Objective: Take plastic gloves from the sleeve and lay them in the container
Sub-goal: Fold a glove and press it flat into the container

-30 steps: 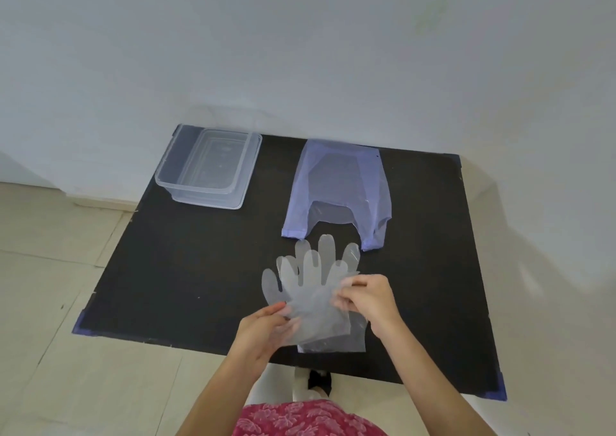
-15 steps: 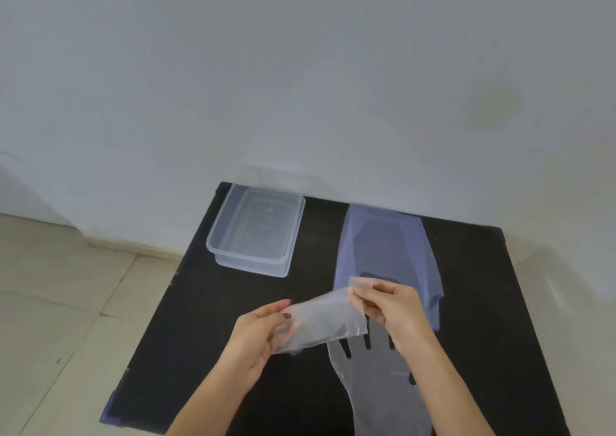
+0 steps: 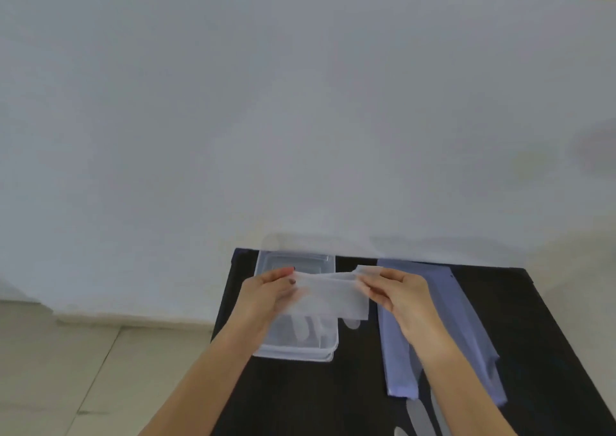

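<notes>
A translucent plastic glove (image 3: pixel 328 297) is stretched between both hands, its fingers hanging down into the clear rectangular container (image 3: pixel 328 349). My left hand (image 3: pixel 266 297) pinches the glove's left edge above the container. My right hand (image 3: pixel 396 294) pinches its right edge, just right of the container. The bluish plastic sleeve (image 3: pixel 466 325) lies flat on the black table to the right, partly under my right forearm. More glove fingers (image 3: pixel 418 417) lie at the sleeve's near end.
The black table (image 3: pixel 550 335) stands against a white wall (image 3: pixel 300 119). The container sits at its far left corner. A pale tiled floor (image 3: pixel 83 379) lies to the left of the table.
Both hands carried one glove left and away, from in front of the sleeve to above the container. The camera tilted up, showing more wall. Other gloves stayed near the sleeve's opening.
</notes>
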`<control>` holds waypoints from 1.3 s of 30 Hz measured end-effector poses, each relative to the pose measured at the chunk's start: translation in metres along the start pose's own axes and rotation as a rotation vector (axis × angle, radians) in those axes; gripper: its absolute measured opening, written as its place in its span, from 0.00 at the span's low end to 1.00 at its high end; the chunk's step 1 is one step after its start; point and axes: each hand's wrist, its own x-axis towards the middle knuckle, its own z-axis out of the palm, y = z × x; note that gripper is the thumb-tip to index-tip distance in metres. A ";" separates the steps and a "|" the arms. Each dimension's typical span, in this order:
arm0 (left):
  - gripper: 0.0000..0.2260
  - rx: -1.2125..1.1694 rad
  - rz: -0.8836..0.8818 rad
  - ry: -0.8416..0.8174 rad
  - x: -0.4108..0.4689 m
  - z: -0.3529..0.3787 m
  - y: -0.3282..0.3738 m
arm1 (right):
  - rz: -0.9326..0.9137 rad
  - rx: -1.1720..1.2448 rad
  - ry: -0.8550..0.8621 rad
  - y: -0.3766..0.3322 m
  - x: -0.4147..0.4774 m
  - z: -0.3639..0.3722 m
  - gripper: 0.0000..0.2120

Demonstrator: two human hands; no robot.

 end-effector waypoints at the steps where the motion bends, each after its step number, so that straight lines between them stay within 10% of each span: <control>1: 0.08 -0.001 0.014 -0.009 0.009 -0.002 0.008 | -0.001 0.001 0.014 -0.002 0.008 0.008 0.07; 20: 0.28 0.397 0.391 0.035 0.062 -0.018 0.022 | -0.110 -0.079 0.143 0.007 0.061 0.055 0.09; 39: 0.39 0.809 0.174 0.012 0.066 -0.035 -0.046 | -0.014 -0.570 0.236 0.074 0.048 0.062 0.14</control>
